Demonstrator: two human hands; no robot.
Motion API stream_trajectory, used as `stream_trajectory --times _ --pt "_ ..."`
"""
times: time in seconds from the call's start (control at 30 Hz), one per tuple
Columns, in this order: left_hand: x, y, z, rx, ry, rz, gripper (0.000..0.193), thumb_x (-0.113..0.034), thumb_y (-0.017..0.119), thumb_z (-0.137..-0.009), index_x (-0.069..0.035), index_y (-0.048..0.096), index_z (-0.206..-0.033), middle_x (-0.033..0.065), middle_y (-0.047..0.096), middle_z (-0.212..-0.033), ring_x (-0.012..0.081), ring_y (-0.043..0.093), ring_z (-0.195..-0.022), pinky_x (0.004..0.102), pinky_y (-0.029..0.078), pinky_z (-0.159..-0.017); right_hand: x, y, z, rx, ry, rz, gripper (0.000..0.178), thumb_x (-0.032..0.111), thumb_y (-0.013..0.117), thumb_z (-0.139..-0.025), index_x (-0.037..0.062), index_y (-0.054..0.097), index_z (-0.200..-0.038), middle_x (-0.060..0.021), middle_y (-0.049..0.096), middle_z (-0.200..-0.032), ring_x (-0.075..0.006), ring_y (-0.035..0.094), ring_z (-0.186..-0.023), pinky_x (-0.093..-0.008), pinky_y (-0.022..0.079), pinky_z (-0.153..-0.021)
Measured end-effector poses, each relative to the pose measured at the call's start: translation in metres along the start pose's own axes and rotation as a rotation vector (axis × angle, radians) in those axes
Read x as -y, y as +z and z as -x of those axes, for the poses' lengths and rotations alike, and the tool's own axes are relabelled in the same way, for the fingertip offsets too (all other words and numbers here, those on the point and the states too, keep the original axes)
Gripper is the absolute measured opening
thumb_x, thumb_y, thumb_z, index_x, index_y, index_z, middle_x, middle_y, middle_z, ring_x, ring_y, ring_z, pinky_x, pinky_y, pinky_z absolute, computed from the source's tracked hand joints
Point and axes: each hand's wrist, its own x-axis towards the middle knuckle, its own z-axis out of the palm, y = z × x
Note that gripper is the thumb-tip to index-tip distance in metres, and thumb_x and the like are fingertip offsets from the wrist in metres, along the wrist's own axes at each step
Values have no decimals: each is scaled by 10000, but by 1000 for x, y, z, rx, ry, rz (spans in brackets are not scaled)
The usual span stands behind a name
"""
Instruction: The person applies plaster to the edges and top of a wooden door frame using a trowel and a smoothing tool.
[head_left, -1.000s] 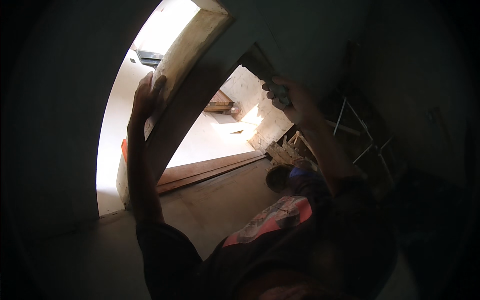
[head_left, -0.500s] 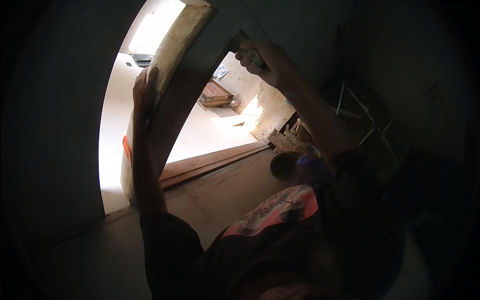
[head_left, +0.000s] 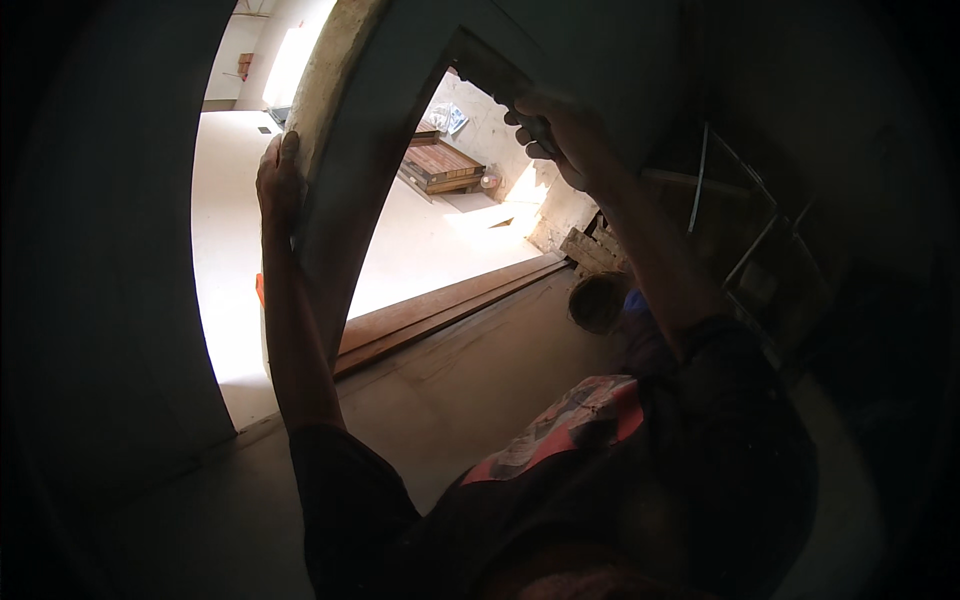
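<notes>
The right hand (head_left: pixel 555 138) is clamped around the handle of a tool (head_left: pixel 540 130), up at the top corner of the opening, the tool's far end too dark to make out. Left of it, across the dark frame (head_left: pixel 355 200), the left hand (head_left: pixel 278 172) lies against the pale post (head_left: pixel 330 75), its grip unclear; below the right hand, beyond the opening, sits a wooden stack (head_left: pixel 440 165).

I'm indoors, at what looks like a building or repair site. A rough wall edge (head_left: pixel 330 75), stacked wood (head_left: pixel 442 162) and a heap of scraps (head_left: pixel 582 247) show it.
</notes>
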Motion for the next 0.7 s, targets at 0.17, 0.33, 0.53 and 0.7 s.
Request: stream_trajectory --times 0.17,0.33,0.53,0.7 --pt "10 1 2 -26 53 -16 584 -507 434 -984 13 603 -1192 189 643 -1041 271 594 -995 378 437 -911 -10 4 -5 -32 -11 7 275 201 627 -891 12 605 -1089 -81 629 -897 -94 538 -672 -210 409 -541" --pt "7 -2 2 29 7 6 649 -562 442 -968 8 589 -1242 174 644 -1094 259 588 -1042 364 432 -934 -24 3 -15 41 -12 -86 169 157 623 -876 12 610 -961 -83 619 -799 -136 566 -628 -263 456 -544" --pt "14 0 2 8 -34 25 728 -605 436 -956 23 557 -1303 197 620 -1184 272 567 -1112 373 408 -994 -13 14 -10 51 15 -79 190 168 610 -898 -3 619 -980 -109 624 -800 -141 541 -612 -273 427 -515" --pt "21 -4 -6 32 -17 20 756 -616 429 -954 37 546 -1316 214 603 -1219 290 549 -1151 390 392 -1019 -23 5 -17 182 13 -122 284 186 591 -918 -8 626 -1123 -109 650 -870 -122 523 -615 -240 394 -504"
